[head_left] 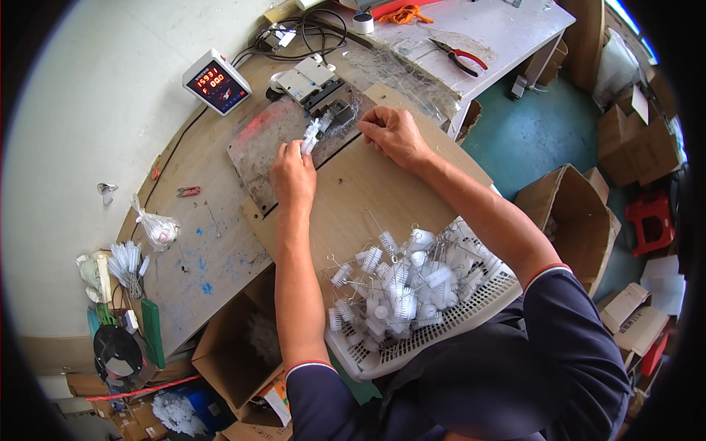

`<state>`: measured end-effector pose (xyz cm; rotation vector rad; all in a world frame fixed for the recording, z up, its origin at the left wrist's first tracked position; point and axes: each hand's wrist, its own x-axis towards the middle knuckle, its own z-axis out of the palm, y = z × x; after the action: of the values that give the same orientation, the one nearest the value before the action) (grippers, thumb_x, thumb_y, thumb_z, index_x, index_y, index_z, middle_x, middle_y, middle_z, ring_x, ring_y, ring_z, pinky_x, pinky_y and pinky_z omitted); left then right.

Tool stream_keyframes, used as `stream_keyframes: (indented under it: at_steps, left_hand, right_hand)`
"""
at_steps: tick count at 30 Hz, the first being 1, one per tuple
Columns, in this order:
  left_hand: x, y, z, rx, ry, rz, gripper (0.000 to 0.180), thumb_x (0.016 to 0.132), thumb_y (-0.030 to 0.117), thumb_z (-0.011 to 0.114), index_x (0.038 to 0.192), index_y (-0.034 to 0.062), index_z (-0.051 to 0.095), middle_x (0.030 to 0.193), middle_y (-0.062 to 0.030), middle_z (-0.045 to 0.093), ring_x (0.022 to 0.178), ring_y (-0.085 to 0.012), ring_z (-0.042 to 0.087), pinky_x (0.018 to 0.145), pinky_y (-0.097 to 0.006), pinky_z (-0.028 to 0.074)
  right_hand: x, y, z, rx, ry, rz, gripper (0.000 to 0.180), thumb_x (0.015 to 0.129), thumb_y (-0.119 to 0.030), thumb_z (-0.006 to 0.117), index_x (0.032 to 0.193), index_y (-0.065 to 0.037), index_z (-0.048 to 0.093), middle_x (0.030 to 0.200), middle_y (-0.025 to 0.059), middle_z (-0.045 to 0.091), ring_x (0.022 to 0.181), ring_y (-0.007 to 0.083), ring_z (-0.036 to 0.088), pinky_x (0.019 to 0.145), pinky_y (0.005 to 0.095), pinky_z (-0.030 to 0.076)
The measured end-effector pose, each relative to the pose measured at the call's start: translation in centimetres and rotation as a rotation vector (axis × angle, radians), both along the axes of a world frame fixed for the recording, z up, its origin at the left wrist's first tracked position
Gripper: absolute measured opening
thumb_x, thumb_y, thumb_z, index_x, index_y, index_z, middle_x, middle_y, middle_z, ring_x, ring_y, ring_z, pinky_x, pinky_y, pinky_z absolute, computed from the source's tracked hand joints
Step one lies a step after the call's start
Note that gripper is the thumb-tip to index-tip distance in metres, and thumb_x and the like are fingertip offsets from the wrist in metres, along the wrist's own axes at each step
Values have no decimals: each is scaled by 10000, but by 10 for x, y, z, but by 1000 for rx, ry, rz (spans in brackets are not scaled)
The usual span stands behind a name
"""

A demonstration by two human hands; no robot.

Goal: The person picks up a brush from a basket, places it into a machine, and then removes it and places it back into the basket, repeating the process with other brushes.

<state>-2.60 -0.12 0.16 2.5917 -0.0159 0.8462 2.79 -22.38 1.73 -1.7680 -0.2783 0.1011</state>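
Observation:
My left hand (294,175) grips a small white bristle brush (310,140) by its lower end, over the stained metal plate on the bench. The brush's upper end reaches the dark block of a small machine (315,82). To the right of the machine, my right hand (397,136) is closed in a pinch above the wooden board (353,195). Whatever lies between its fingertips is too small to make out. Close to my body, a white plastic basket (471,317) is heaped with many white brushes (401,283) with twisted wire stems and looped ends.
A digital counter (217,82) with red digits stands by the wall. Red-handled pliers (460,56) lie on the white table (515,33). A tied plastic bag (157,226) rests on the left bench. Cardboard boxes (570,209) and a red stool (651,220) stand on the floor.

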Motion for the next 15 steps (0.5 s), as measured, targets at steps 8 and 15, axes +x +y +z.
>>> stream_keyframes:
  at_steps: [8, 15]
  left_hand:
    - [9, -1, -1, 55, 35, -38, 223, 860, 25, 695, 1074, 29, 632, 1004, -148, 655, 921, -368, 667, 784, -462, 541]
    - [13, -3, -2, 84, 31, -31, 205, 860, 13, 688, 1052, 34, 619, 1003, -141, 644, 914, -362, 672, 779, -458, 551]
  right_hand:
    - [1, 1, -2, -27, -33, -2, 237, 925, -218, 691, 978, 10, 724, 745, 50, 697, 681, 104, 616, 642, 304, 502]
    - [2, 3, -4, -74, -55, 21, 225, 964, -225, 688, 1021, -8, 707, 741, -10, 644, 595, 44, 532, 523, 233, 443]
